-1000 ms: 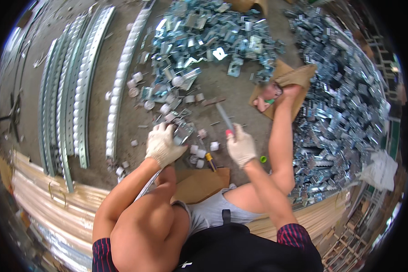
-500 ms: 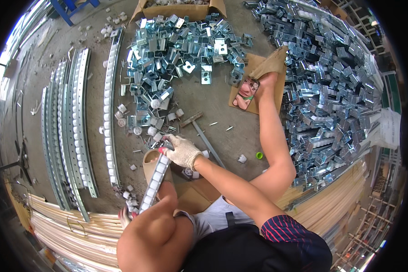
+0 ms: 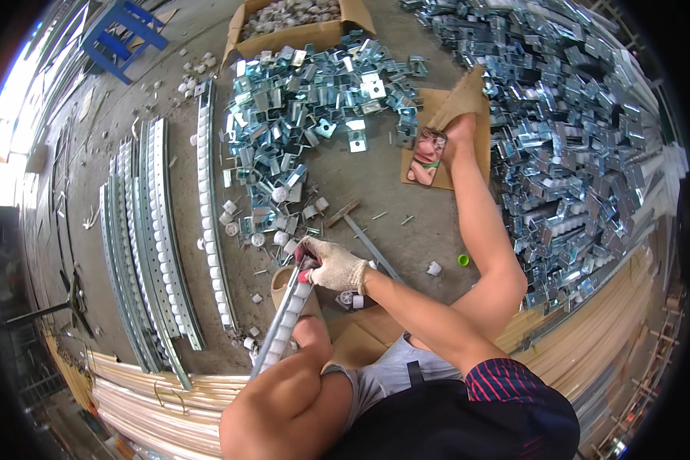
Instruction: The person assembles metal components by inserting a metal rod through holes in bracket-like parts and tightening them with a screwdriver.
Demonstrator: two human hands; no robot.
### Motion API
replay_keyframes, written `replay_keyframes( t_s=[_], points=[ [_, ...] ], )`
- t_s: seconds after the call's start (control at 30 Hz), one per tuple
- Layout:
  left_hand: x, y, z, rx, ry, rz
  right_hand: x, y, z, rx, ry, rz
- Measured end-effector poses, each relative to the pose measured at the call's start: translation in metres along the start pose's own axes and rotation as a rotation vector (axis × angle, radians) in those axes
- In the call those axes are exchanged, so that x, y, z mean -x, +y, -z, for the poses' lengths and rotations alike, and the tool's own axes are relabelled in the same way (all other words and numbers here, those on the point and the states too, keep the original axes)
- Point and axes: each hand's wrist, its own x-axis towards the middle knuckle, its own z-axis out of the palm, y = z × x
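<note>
My right hand (image 3: pixel 331 265), in a cream knit glove with red fingertips, is closed round the upper end of a metal roller track (image 3: pixel 287 325). White rollers line this track, which slants down beside my bent left knee. My left hand is out of sight. Just beyond the right hand lies a hammer (image 3: pixel 372 247) with a metal handle, partly covered by my forearm. Loose white rollers (image 3: pixel 232 228) and small pins are scattered on the floor near the track's end. A sandal (image 3: pixel 282 285) shows behind the track.
Bright metal brackets (image 3: pixel 284 100) lie heaped ahead, with a cardboard box (image 3: pixel 299 37) behind. More brackets (image 3: pixel 544 176) pile up at the right. Several tracks (image 3: pixel 158 253) lie at the left. A phone (image 3: pixel 426 158) rests on cardboard by my right foot. A blue stool (image 3: pixel 123 38) stands far left.
The view has shifted, so the scene sits further right and lower. The roller track has turned about its length, its metal side now showing more. My left hand has gone out of sight.
</note>
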Motion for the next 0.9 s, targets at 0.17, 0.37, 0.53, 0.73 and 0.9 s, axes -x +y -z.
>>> replay_keyframes(
  t_s=[0.17, 0.37, 0.53, 0.73, 0.9],
  points=[
    [-0.018, 0.091, 0.140, 0.243, 0.343, -0.141, 0.002, 0.015, 0.009, -0.124, -0.152, 0.082],
    [0.047, 0.205, 0.387, 0.642, 0.803, -0.584, -0.007, 0.009, -0.064, 0.182, -0.139, 0.251],
    [0.088, 0.276, 0.471, 0.700, 0.758, -0.791, 0.001, 0.041, -0.107, -0.140, 0.000, 0.045],
    [0.013, 0.286, 0.229, -0.274, 0.754, -0.486, 0.036, 0.084, -0.054, -0.098, 0.235, -0.098],
    [-0.033, 0.203, 0.097, -0.144, 0.162, -0.417, 0.054, 0.086, 0.011, -0.338, 0.382, -0.141]
  ],
)
